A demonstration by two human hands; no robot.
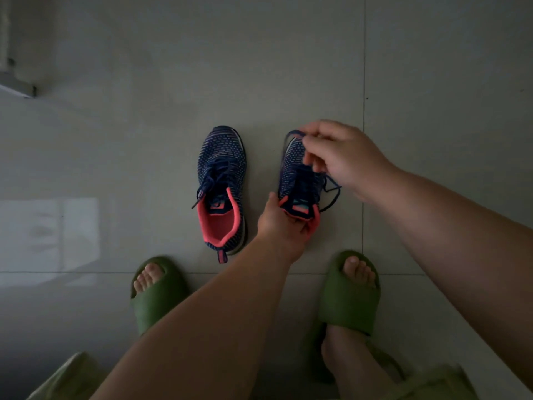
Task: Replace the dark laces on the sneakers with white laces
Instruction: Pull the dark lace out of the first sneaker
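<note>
Right sneaker [300,180] on the floor [144,140], left hand [284,223] gripping its pink collar, right hand [343,157] pinching the dark lace [331,194] — soft, limp cord, best drawn near the eyelets; left sneaker [222,189] untouched.

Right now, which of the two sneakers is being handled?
The right-hand sneaker: the left hand grips its heel collar and the right hand pinches its dark lace. The other sneaker lies untouched.
</note>
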